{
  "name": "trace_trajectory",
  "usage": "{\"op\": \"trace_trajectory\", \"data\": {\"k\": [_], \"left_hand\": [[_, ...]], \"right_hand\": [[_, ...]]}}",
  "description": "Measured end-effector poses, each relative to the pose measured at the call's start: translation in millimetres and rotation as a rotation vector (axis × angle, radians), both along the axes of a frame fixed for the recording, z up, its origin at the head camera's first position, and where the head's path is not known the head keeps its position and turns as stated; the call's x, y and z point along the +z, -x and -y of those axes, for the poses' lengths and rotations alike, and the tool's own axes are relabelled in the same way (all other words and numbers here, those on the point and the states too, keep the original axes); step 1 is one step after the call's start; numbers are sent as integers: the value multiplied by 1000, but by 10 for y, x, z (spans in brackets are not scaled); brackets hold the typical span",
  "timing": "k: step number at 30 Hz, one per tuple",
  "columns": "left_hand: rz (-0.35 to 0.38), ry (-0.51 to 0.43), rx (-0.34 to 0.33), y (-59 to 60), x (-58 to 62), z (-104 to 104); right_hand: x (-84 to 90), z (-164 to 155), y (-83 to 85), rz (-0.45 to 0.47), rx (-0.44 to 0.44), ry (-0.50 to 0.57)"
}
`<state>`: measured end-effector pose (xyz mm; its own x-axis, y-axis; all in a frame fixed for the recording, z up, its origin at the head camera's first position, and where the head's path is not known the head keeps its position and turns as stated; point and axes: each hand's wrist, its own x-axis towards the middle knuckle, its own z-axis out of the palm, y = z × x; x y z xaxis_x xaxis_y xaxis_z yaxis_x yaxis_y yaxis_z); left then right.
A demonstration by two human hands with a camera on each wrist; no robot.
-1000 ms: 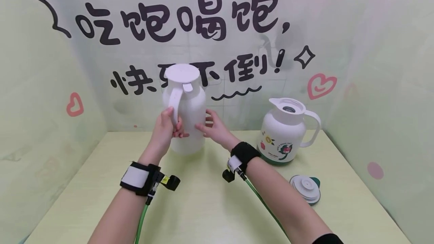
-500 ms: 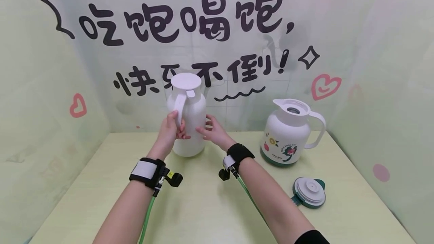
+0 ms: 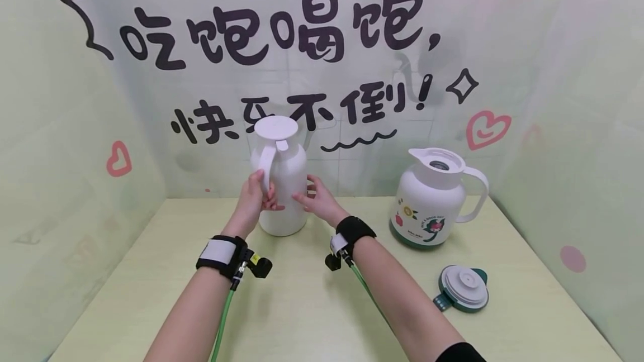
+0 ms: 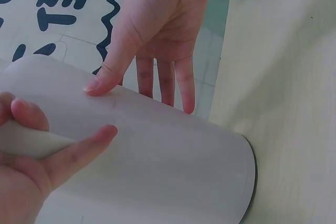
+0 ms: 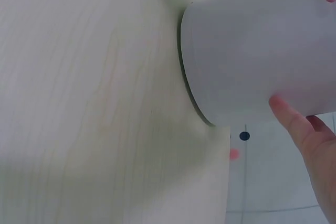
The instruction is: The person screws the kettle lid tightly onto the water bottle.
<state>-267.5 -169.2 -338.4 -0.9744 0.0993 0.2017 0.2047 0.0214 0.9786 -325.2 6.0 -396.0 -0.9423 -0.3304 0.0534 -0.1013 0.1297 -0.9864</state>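
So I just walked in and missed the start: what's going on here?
A person has both hands on a plain white jug standing at the back of the table. The left hand grips its handle; the right hand rests flat against its side. Its lid is on. To the right stands a flowered jug with no lid; that lid lies on the table in front of it.

Head: high, looking forward and down at the table (image 3: 312, 306).
Wrists: very near, both showing the white jug (image 3: 282, 183) (image 4: 157, 166) (image 5: 262, 51) at 12 o'clock.
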Motion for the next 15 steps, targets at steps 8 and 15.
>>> {"op": "trace_trajectory", "data": {"k": [8, 15], "left_hand": [[6, -21, -32, 58, -23, 40], [17, -21, -25, 107, -13, 90]], "right_hand": [[-65, 24, 65, 0, -20, -38], [-38, 70, 53, -21, -23, -58]]}}
